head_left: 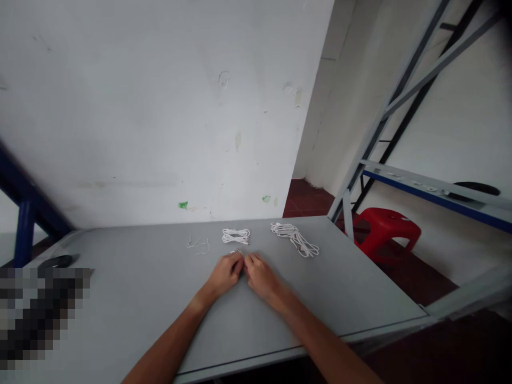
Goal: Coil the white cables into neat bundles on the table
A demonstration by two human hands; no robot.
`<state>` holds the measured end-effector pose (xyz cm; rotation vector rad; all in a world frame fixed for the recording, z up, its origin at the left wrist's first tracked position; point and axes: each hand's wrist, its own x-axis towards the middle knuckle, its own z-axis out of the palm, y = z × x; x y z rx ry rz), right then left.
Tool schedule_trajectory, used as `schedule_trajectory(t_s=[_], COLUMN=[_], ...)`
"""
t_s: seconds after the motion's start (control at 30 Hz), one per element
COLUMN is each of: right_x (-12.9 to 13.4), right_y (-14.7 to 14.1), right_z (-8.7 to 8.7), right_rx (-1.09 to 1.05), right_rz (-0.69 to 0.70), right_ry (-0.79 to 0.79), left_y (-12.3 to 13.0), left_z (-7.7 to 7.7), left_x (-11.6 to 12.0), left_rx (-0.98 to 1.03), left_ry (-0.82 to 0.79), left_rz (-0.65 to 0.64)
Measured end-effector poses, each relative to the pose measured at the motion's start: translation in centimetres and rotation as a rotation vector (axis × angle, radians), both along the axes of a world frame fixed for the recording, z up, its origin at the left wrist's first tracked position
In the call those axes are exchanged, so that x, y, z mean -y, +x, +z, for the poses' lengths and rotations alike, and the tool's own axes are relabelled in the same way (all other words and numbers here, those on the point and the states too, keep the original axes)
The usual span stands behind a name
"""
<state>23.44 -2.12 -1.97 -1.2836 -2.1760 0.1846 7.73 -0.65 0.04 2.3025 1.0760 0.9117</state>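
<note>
Left hand (224, 273) and right hand (259, 276), bare, held together at the middle of the tabletop, fingertips meeting; whether they pinch anything between them cannot be told. Small white-and-metal piece (235, 250), too small to identify, lying just ahead of the fingers. Three lots of white cord, arranged in a row on the grey table (132, 282) beyond the hands: loose thin strands (198, 245) at left; tidy looped bundle (236, 236) at centre, nearest the small piece; larger looped hank (294, 239) at right, lying at a slant. Dark oval object (56, 261) near the table's far left corner. Red plastic stool (386, 232) on the dark red tile floor (308, 197), beyond the table's right side. Grey metal shelving rack (384, 125) at right. Scuffed white wall (160, 106) behind the table, bearing green marks (183, 205).
</note>
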Motion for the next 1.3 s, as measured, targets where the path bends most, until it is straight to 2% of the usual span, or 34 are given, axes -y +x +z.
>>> schedule_trajectory(t_s=[0.27, 0.53, 0.77, 0.9, 1.1, 1.2, 1.3], right_x=[-0.4, -0.1, -0.6, -0.7, -0.4, -0.2, -0.1], right_y=[0.1, 0.3, 0.7, 1.0, 0.9, 0.9, 0.9], right_z=[-0.1, 1.4, 1.4, 1.4, 2.2, 2.4, 2.2], right_rx=[0.024, 0.102, 0.126, 0.123, 0.137, 0.134, 0.123], right_rz=[-0.079, -0.055, -0.065, -0.071, -0.055, -0.046, -0.027], right_ry=[-0.052, -0.029, 0.001, -0.029, -0.116, -0.135, -0.122], left_y=[-0.1, -0.2, -0.6, -1.1, -1.2, -1.3, -1.4], left_z=[0.1, -0.3, -0.3, -0.3, -0.5, -0.6, -0.7], left_x=[-0.2, -0.4, -0.4, -0.2, -0.4, -0.6, -0.7], left_rx=[0.072, 0.071, -0.002, -0.155, -0.552, -0.622, -0.67], left_ry=[-0.043, -0.05, -0.002, 0.124, 0.488, 0.619, 0.667], left_rz=[-0.009, -0.013, 0.002, -0.012, -0.113, -0.139, -0.102])
